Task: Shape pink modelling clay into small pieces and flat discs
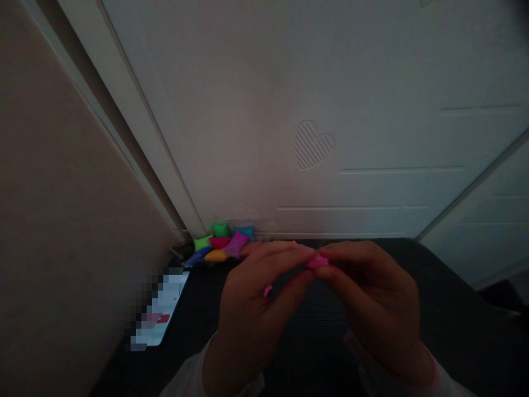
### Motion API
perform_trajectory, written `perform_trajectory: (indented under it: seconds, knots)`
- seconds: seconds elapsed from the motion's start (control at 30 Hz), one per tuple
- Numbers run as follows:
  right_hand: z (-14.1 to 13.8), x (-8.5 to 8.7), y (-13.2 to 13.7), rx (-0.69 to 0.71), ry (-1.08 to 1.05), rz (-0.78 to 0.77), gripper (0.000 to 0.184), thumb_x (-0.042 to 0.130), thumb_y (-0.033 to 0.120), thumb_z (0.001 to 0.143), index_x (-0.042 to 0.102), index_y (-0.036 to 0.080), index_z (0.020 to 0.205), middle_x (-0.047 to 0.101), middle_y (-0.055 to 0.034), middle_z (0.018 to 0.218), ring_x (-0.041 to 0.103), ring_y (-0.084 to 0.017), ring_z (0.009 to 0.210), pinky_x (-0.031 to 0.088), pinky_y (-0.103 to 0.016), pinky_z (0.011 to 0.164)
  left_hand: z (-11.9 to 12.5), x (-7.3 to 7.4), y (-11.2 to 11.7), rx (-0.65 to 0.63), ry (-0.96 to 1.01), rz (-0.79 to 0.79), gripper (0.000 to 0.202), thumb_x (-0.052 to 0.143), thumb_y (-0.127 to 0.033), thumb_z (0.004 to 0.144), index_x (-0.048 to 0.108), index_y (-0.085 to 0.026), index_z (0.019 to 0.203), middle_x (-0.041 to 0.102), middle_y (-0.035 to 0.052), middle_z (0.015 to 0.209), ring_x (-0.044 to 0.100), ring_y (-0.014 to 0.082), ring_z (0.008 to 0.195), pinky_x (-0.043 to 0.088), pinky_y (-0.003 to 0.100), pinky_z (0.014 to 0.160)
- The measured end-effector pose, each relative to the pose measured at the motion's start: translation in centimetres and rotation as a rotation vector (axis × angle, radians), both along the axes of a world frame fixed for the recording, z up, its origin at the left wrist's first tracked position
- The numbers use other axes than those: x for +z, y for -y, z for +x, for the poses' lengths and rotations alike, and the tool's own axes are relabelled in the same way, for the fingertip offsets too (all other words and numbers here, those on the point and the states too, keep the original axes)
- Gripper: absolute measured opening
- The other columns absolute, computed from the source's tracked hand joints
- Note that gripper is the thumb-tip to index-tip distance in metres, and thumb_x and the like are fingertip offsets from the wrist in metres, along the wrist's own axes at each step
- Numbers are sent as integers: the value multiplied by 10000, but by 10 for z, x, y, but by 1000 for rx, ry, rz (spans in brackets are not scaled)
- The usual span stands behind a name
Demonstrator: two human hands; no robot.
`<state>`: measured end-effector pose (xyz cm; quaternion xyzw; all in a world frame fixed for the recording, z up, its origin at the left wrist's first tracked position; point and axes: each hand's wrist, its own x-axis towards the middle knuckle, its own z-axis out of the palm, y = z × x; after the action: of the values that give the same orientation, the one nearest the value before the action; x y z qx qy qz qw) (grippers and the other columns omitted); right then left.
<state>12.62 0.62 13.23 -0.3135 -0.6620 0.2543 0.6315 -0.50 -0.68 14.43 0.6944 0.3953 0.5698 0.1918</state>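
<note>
A small lump of pink modelling clay (317, 261) is pinched between the fingertips of both hands, above the dark table. My left hand (258, 309) closes thumb and fingers on its left side. From the right, the thumb and forefinger of my right hand (378, 303) press on the same lump. Another bit of pink clay (268, 289) shows by the palm of my left hand; I cannot tell if it is held there or lies behind. The fingers cover part of the lump.
Several bright packets (217, 242), green, blue, purple, red and yellow, lie at the back left of the dark table (314, 353). A lit tablet or phone (163, 309) lies at the left edge. Behind stands a white panel (256, 99) with embossed hearts; a wall (61, 220) rises at left.
</note>
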Motion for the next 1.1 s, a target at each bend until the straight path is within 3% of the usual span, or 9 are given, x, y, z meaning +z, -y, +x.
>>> perform_trajectory:
  seconds: [0.17, 0.4, 0.63, 0.9, 1.1]
  knots:
    - [1, -3, 0, 21, -48, 46, 217, 592, 62, 646, 570, 236, 774, 610, 38, 704, 566, -111, 694, 469, -233, 643, 1, -2, -1, -23, 18, 58, 320, 596, -63, 626, 601, -268, 871, 629, -18, 857, 560, 142, 829, 464, 257, 725]
    - [-5, 0, 7, -23, 5, 20, 189, 549, 85, 687, 563, 232, 804, 611, 22, 738, 575, -121, 674, 477, -237, 574, 6, -8, 0, 19, 159, 155, 323, 572, -4, 631, 604, -241, 849, 618, -26, 866, 556, 130, 839, 447, 262, 760]
    - [-8, 0, 10, 24, -24, -2, 238, 523, 70, 702, 551, 255, 851, 604, 29, 754, 571, -110, 679, 470, -225, 581, 16, -10, 4, 32, 328, 104, 306, 548, 0, 654, 596, -251, 821, 619, -37, 854, 557, 134, 855, 443, 299, 787]
    - [-10, 0, 6, 60, -98, 59, 191, 518, 59, 695, 536, 225, 787, 565, 4, 707, 539, -134, 692, 442, -274, 607, 24, -11, 3, -75, 526, -15, 186, 542, -67, 683, 585, -233, 755, 627, -20, 821, 567, 135, 833, 456, 320, 782]
    - [-11, 1, 7, 15, -64, 63, 197, 488, 69, 718, 540, 224, 828, 554, 7, 709, 528, -120, 683, 431, -260, 623, 17, -12, -1, -254, 579, -77, 167, 542, -118, 698, 608, -242, 789, 634, -17, 824, 555, 129, 854, 434, 307, 816]
